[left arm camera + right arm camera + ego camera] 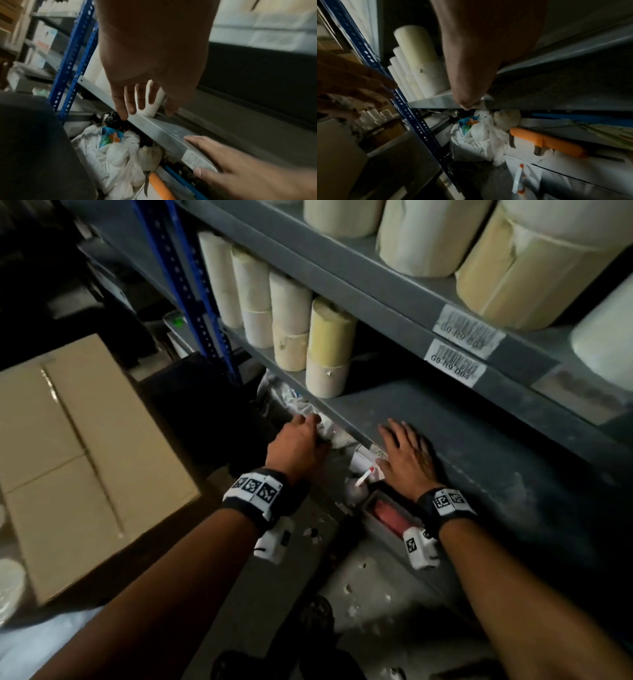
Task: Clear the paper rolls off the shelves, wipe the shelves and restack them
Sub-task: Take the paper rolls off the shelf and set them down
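Paper rolls (310,337) stand stacked 2 high in a row at the left end of the middle shelf (479,433); larger rolls (524,265) fill the shelf above. The right stretch of the middle shelf is bare and shows pale dust streaks.

My right hand (407,457) lies flat, palm down, on the front lip of that bare stretch, fingers straight and slightly spread, holding nothing. My left hand (298,443) reaches just below and in front of the shelf edge, fingers straight and spread in the left wrist view, also holding nothing that I can make out; its fingertips sit near the white plastic bag (120,152) on the level below. Whether they touch the bag I cannot tell.

No cloth shows in either hand, so I judge the wiping of this section as not properly begun, with the left rolls yet to be cleared.

Risks from here:
- A sweep leftward along the shelf could knock the nearest stack (329,361), since the upper roll only rests on the lower.
- Dust pushed off the lip would fall onto the bag and the orange-handled tool (546,142) beneath.
- Bare palms would smear the dust, not lift it.
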